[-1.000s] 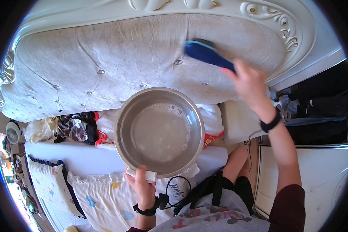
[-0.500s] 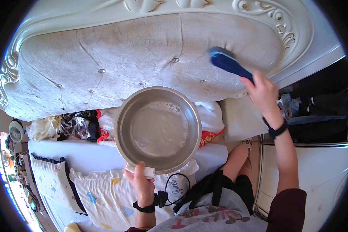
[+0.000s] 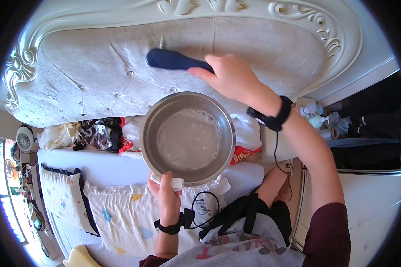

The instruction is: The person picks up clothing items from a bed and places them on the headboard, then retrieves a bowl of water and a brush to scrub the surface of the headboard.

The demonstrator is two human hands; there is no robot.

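Note:
My right hand is closed round the handle of a dark blue brush, its head lying over the upper middle of the tufted, pale grey headboard. The bristles are hidden beneath it. Below, my left hand grips the near rim of a round steel basin. A folded white cloth or paper sits at that rim under my thumb. Cloudy water with bubbles along its far edge lies in the basin, which is held up above the bed.
A carved white frame borders the headboard. Bundled clothes lie along its foot. On the bed are a patterned pillow and a frilled white cover. A fan stands at far left. Black cables hang from both wristbands.
My right hand has swept the brush leftward across the headboard, from its right part to the upper middle. The basin has shifted slightly right and up in the view, still held by my left hand.

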